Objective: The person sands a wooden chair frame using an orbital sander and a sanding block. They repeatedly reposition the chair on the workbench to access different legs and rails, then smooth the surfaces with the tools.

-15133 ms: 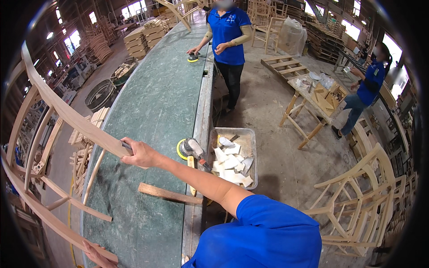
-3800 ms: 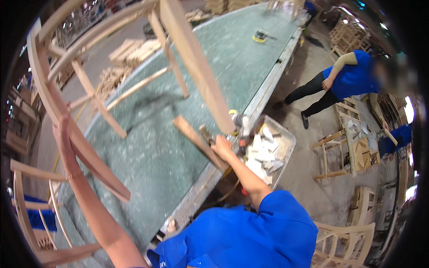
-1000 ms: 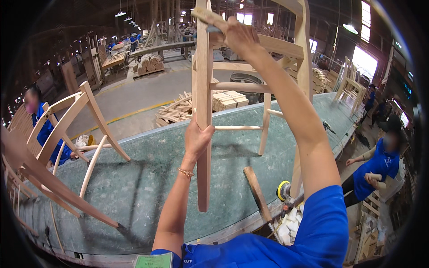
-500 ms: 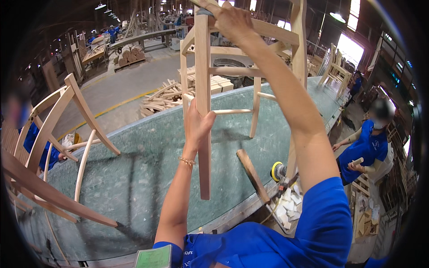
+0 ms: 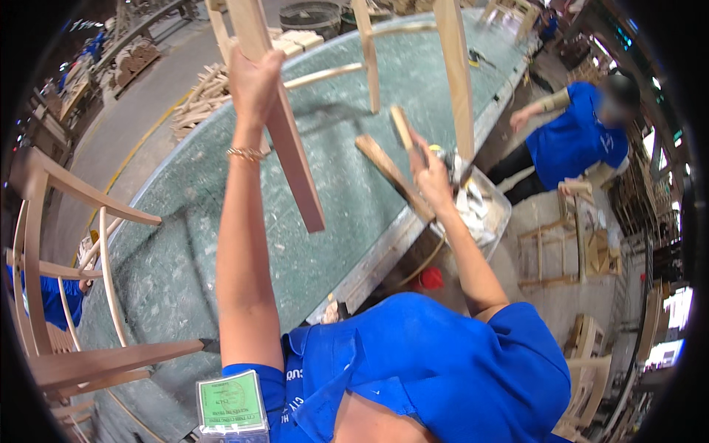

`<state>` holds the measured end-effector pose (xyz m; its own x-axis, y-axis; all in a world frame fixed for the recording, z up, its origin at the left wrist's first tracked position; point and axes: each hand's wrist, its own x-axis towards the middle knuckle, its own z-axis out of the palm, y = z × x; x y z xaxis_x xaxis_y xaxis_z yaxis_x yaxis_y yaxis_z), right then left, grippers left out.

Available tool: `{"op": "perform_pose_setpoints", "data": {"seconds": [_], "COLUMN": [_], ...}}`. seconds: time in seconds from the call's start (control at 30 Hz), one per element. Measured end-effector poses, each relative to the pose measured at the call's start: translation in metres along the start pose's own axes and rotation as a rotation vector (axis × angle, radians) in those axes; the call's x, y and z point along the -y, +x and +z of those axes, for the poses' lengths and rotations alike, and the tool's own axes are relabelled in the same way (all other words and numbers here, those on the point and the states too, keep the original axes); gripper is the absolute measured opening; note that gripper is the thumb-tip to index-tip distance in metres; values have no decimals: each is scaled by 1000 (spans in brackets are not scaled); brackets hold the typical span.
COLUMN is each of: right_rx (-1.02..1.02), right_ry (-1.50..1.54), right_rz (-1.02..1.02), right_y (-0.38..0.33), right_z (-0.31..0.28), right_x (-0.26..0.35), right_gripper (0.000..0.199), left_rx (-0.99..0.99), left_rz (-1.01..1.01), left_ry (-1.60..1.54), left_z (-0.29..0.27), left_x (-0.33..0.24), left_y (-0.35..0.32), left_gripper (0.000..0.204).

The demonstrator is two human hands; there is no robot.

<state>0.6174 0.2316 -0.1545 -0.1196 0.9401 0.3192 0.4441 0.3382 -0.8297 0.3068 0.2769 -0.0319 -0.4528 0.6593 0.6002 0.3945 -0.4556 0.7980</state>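
Note:
A pale wooden chair frame (image 5: 454, 74) stands on the green tabletop (image 5: 185, 221), its upper part cut off by the top edge. My left hand (image 5: 255, 85) is wrapped round its nearest leg, whose lower end (image 5: 299, 181) is raised and tilted off the table. My right hand (image 5: 432, 181) is down by the table's near edge, closed on a narrow light wooden block (image 5: 401, 127) that sticks out beyond the fingers. Beside that hand a brown wooden bar (image 5: 391, 173) lies across the table edge. A yellow-rimmed sander is mostly hidden behind the hand.
A bin of white scraps (image 5: 491, 214) stands against the near table edge. Another chair frame (image 5: 33, 251) fills the left side, with a blue-clothed person (image 5: 52, 299) behind it. On the right stands a co-worker (image 5: 569, 129) in blue. Stacked wood strips (image 5: 199, 103) lie beyond the table.
My right hand has come down from the top of the chair frame to the near table edge. The left hand keeps its grip while the held leg shifts up and left in view.

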Motion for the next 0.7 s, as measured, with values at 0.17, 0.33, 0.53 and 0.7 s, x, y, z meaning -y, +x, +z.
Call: {"op": "perform_pose_setpoints", "data": {"seconds": [0.17, 0.33, 0.53, 0.7], "right_rx": [304, -129, 253, 365], "right_ry": [54, 19, -453, -532], "right_rz": [842, 659, 564, 513], "right_y": [-135, -183, -164, -159], "right_z": [35, 71, 77, 56], "right_x": [-80, -152, -148, -151], "right_gripper": [45, 53, 68, 64], "left_rx": [106, 94, 90, 91], "left_rz": [40, 50, 79, 29], "left_ry": [-217, -53, -39, -39], "left_z": [-36, -4, -13, -5], "left_x": [48, 19, 20, 9], "left_y": [34, 30, 33, 28], "left_gripper": [35, 41, 41, 42]}}
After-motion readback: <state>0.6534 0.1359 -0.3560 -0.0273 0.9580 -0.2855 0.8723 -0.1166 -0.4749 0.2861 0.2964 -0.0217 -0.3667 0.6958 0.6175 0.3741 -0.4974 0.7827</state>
